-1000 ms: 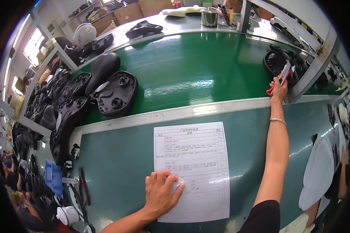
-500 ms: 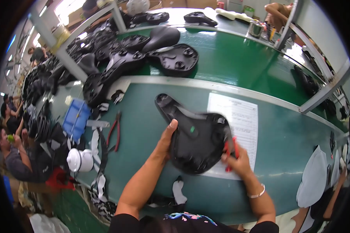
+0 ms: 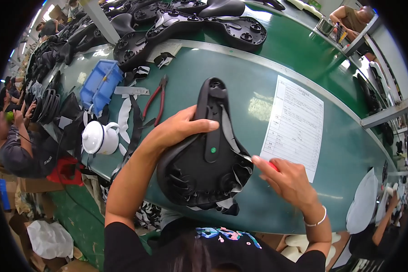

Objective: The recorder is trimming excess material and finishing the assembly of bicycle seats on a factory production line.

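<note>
A black bicycle saddle (image 3: 192, 167) is held underside up above the bench, its narrow nose pointing away from me. My left hand (image 3: 183, 127) grips it near the nose, the thumb lying across the underside. Gathered cover edges line the wide rear, and a loose grey-white strip of cover hangs along the right side. Close to the saddle's right edge, my right hand (image 3: 285, 179) is closed round a red-handled tool (image 3: 273, 167). Its working end is mostly hidden by my fingers, so its kind is unclear.
On the green bench (image 3: 240, 102) lie red-handled pliers (image 3: 156, 100), a blue bin (image 3: 100, 84), a white enamel mug (image 3: 99, 137), cover scraps and a printed sheet (image 3: 294, 122). More saddles (image 3: 177, 22) crowd the far left. Other people (image 3: 20, 145) work at the left and far right.
The saddle has turned so its nose points more straight away, and it has come nearer to me. My left hand now lies across its nose. The red-handled tool is more hidden in my right hand.
</note>
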Available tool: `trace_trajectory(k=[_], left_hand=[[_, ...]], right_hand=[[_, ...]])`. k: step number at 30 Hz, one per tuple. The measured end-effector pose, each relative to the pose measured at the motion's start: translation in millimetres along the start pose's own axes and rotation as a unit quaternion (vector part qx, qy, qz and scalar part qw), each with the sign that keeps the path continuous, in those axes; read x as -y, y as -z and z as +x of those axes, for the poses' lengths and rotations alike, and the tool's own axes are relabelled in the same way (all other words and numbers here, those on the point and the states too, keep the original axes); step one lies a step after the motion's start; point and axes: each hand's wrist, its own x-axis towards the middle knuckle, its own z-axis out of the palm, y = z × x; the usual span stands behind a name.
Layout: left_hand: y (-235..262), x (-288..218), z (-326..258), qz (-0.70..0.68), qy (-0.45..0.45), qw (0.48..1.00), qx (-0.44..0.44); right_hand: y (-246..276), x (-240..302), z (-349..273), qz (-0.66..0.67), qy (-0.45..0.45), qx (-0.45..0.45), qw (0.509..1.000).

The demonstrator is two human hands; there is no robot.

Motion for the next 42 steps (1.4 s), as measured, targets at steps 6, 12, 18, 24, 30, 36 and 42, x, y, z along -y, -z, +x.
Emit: trace_trajectory(k=[6, 12, 18, 24, 30, 36, 42], left_hand=[[12, 18, -3, 0.016, -0.015, 0.999, -0.033], [3, 62, -49, -0.091, -0.068, 0.978, -0.174], [-5, 74, -78, -0.130, -0.099, 0.965, -0.207], [-9, 89, -96, -0.148, -0.114, 0.950, -0.248], [-6, 102, -100, 0.419, -0.279, 0.751, -0.427], [-45, 55, -53, 0.574, -0.347, 0.741, 0.042], [-30, 67, -30, 0.434, -0.359, 0.826, 0.025]], right_hand=[[-28, 36, -37, -0.027, -0.129, 0.089, 0.987], [-66, 121, -69, 0.156, -0.273, -0.069, 0.947], [-65, 101, -73, 0.278, -0.298, -0.189, 0.893], [-55, 74, 30, 0.245, -0.212, -0.219, 0.920], [-29, 34, -15, 0.449, -0.350, -0.342, 0.748], [-24, 123, 2, 0.432, -0.160, -0.111, 0.881], [-30, 78, -49, 0.126, -0.176, -0.094, 0.972]])
